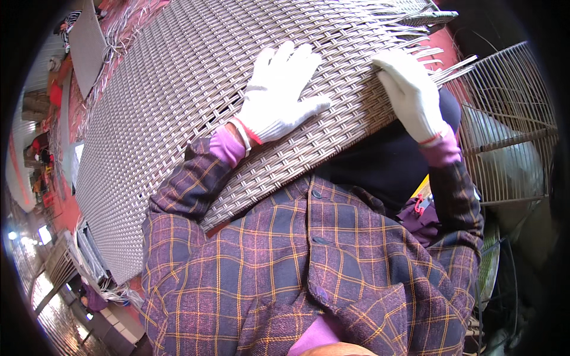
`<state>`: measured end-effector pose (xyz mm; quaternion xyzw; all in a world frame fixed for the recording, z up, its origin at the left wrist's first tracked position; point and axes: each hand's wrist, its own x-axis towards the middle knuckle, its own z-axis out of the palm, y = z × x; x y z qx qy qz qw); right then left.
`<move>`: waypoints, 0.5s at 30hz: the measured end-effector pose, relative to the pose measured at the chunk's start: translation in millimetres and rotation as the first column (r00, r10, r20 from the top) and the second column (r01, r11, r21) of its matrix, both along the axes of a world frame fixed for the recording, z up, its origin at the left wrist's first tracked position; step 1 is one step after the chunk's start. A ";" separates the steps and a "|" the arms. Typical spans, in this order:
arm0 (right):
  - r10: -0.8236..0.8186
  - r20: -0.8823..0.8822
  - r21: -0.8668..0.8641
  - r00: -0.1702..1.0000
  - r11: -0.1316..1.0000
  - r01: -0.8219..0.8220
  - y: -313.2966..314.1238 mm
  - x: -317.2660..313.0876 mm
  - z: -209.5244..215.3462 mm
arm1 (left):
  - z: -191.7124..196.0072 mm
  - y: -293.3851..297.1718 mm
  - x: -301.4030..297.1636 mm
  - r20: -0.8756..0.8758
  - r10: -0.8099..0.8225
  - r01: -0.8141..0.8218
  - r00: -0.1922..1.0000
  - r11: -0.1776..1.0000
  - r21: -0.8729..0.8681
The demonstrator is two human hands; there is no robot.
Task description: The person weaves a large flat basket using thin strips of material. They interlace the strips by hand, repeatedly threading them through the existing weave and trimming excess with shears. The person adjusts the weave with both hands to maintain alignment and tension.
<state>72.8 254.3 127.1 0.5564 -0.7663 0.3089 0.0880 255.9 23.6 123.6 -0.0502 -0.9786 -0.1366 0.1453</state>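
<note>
A large woven wicker panel of grey-brown flat strands lies across my lap and stretches away to the far left. My left hand, in a white knit glove, rests flat on the weave with its fingers spread. Near the panel's right edge is my right hand, also gloved in white. Its fingers bend toward the weave, and their tips are partly hidden, so whether they pinch a strand does not show. Loose strand ends stick out past the right edge beside that hand.
At the right stands a rack of thin rods with a crossbar. A flat grey-brown board leans at the upper left, near a heap of loose strands. More strands and a bundle lie at the lower left, on reddish floor.
</note>
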 end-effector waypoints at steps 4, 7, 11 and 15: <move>0.083 -0.149 0.130 0.985 0.989 -0.064 -21.2 -9.8 -11.9 | 5.4 7.6 15.3 0.049 -0.267 0.271 0.962 0.954 -0.128; 0.106 -0.234 0.157 0.966 0.985 -0.070 -34.7 -10.7 -17.7 | -5.0 -3.4 15.5 0.175 -0.140 0.142 0.975 0.990 0.003; 0.118 -0.252 0.150 0.961 0.985 -0.081 -54.8 -6.0 -22.4 | -22.2 -26.7 2.6 0.146 -0.082 0.090 0.986 0.995 -0.052; 0.109 -0.254 0.128 0.961 0.989 -0.078 -62.2 -3.6 -34.1 | -13.9 -24.9 26.6 0.074 -0.030 0.035 0.997 0.997 -0.067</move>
